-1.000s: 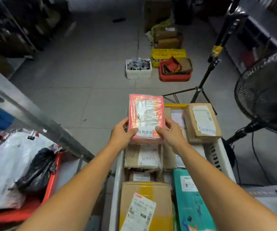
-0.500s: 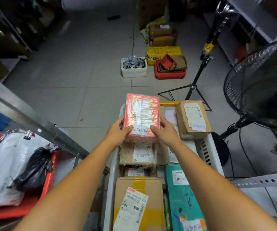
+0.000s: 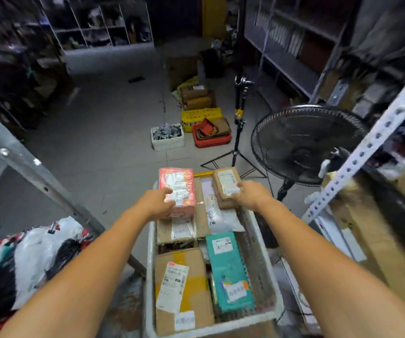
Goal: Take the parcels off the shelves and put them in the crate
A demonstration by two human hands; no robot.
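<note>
two bare hands reach forward over a white plastic crate in the lower centre of the frame, which is packed with parcels. the left hand lies on the near left corner of a red film-wrapped parcel with a white label. this parcel sits on top of the others at the crate's far left end. one digit lies across its top, but motion blur hides whether the rest curl round the edge, so i cannot tell if it is gripped. the right hand is at the far right end. its fingers are stretched out, not curled, and touch the near side of a small brown cardboard parcel.

between those two parcels lies a white plastic mailer. nearer the bottom of the frame, a large brown cardboard box with yellow tape lies beside a flat teal parcel.

at lower left is a heap of white and black plastic bags. a black pedestal fan stands at right of centre, with a black tripod stand just to its left. a white perforated shelf post crosses the right side. on the floor above centre sit a white tub, a red tray and a yellow box.
</note>
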